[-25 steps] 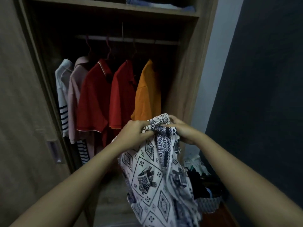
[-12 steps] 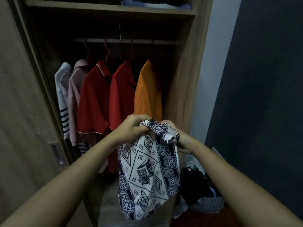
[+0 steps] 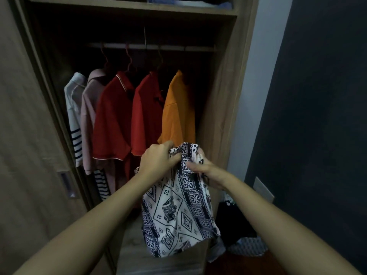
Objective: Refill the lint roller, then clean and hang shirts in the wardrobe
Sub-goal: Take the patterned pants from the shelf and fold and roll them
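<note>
A white shirt with a dark elephant-and-diamond print [image 3: 178,211] hangs in front of the open wardrobe. My left hand [image 3: 158,161] grips its bunched top edge from the left. My right hand [image 3: 204,169] holds the same top edge from the right, thumb over the cloth. Behind them several shirts hang from the rail [image 3: 155,46]: a striped white one [image 3: 74,116], a pale pink one [image 3: 88,120], two red ones [image 3: 113,120], and an orange one [image 3: 178,112]. No lint roller or hanger for the printed shirt is visible.
The sliding wardrobe door [image 3: 29,155] with a recessed handle [image 3: 66,183] stands at the left. Folded clothes lie on the top shelf [image 3: 131,5]. A patterned basket [image 3: 248,247] of dark clothes sits on the floor at the right, beside a dark wall [image 3: 317,116].
Both hands have shifted their hold along the shirt's top edge. The shirt hangs straighter and more unfolded than a second ago.
</note>
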Available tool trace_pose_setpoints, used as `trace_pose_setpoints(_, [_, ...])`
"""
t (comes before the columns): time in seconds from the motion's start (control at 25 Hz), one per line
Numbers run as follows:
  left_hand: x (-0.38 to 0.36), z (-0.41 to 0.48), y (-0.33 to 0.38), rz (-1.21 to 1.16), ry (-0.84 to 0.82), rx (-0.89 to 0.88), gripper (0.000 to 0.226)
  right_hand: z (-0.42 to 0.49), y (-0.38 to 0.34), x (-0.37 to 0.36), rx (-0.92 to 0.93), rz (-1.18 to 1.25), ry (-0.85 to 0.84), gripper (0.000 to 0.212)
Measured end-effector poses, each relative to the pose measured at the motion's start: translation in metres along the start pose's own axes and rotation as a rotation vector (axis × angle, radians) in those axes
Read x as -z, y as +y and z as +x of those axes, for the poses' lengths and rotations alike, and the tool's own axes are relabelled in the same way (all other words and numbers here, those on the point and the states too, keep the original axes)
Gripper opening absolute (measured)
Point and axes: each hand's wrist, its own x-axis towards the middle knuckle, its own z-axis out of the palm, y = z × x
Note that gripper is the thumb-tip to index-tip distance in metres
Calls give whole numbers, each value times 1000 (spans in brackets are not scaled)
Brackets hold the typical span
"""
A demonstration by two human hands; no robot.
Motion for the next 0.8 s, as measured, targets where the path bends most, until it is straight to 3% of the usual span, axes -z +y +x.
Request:
trace_pose_setpoints(0.08, [5,1,0,-59,-15,-71,30,6,3,5,84,-64,131,64])
trace_pose_setpoints(0.16, [16,5,-9,-182,-215,-163,34,5,-6,12,167,-47,241,44])
trace_pose_setpoints(0.24, [26,10,-28,-59,-547,-166,37,1,-16,22,223,-91,251,47])
trace_pose_setpoints(0.32, [29,13,-54,158,-691,-113,46,-2,-20,29,242,-198,216,57])
trace_pose_setpoints(0.4, [31,17,-72,344,-632,-136,49,-5,-22,33,234,-227,197,62])
trace_pose_setpoints(0.48, [37,18,-73,639,-453,-243,46,-4,-22,36,224,-209,192,64])
trace_pose_setpoints(0.56, [52,21,-67,693,-298,-249,50,-5,-22,41,233,-128,209,64])
trace_pose_setpoints(0.64, [70,23,-71,389,-300,-153,56,-5,-21,45,244,-38,235,59])
trace_pose_setpoints(0.72, [77,19,-76,-42,-402,-93,58,-6,-15,44,229,90,241,51])
trace_pose_setpoints(0.8, [71,4,-71,-531,-394,-23,37,-7,-8,41,222,237,214,47])
